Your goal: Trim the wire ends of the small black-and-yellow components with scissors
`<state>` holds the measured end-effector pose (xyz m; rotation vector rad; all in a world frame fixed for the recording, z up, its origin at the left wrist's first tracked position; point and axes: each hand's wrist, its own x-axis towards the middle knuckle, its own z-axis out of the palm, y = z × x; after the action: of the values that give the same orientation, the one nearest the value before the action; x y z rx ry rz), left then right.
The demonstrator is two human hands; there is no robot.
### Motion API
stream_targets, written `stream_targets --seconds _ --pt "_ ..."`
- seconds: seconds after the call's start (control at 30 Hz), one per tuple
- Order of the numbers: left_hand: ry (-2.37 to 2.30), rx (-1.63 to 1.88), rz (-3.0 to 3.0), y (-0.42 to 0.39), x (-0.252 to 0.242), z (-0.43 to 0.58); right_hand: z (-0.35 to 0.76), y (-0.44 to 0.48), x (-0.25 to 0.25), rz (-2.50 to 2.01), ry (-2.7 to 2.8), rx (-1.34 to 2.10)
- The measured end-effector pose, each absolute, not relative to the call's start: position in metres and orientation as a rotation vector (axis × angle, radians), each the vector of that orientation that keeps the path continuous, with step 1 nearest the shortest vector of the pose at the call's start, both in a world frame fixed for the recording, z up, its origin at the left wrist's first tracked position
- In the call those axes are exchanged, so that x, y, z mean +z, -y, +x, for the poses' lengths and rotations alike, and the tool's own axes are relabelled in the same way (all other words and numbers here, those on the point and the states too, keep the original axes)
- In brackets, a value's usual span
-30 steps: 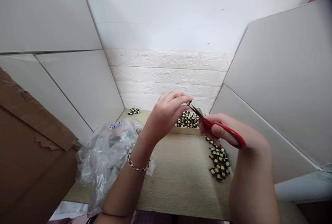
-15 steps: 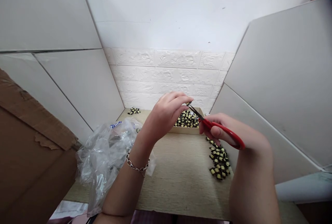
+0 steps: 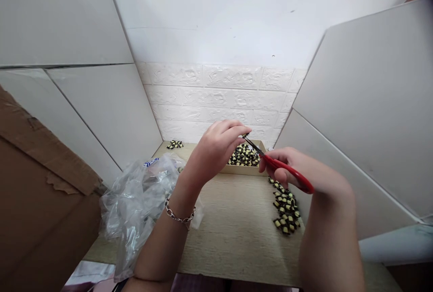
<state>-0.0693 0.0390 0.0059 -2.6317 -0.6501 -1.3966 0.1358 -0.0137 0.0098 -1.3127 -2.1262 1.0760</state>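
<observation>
My left hand (image 3: 219, 148), with a chain bracelet at the wrist, pinches a small yellow-and-black piece (image 3: 246, 134) between thumb and fingertips. My right hand (image 3: 282, 166) grips red-handled scissors (image 3: 287, 172), whose blades reach up and left to the pinched piece. The blades look nearly closed. Behind and below the hands, a shallow box (image 3: 237, 170) holds many similar yellow-and-black pieces (image 3: 244, 156). A loose pile of such pieces (image 3: 287, 211) lies on the table to the right.
Crumpled clear plastic bags (image 3: 135, 202) lie on the left of the table (image 3: 233, 224). A cardboard box (image 3: 43, 184) stands at far left. A small cluster of pieces (image 3: 175, 144) sits at the back left. White panels and a brick-patterned wall (image 3: 219, 98) surround the table.
The scissors' handles have come together and the blades have closed at the small piece. My left hand has barely moved.
</observation>
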Motion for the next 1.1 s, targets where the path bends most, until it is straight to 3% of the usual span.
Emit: stream_targets --seconds 1.1 --pt "0.78 -1.174 -2.574 -0.0414 0.0029 -0.0696 0.1304 0.0123 0.0109 -1.527 2.153 0.994"
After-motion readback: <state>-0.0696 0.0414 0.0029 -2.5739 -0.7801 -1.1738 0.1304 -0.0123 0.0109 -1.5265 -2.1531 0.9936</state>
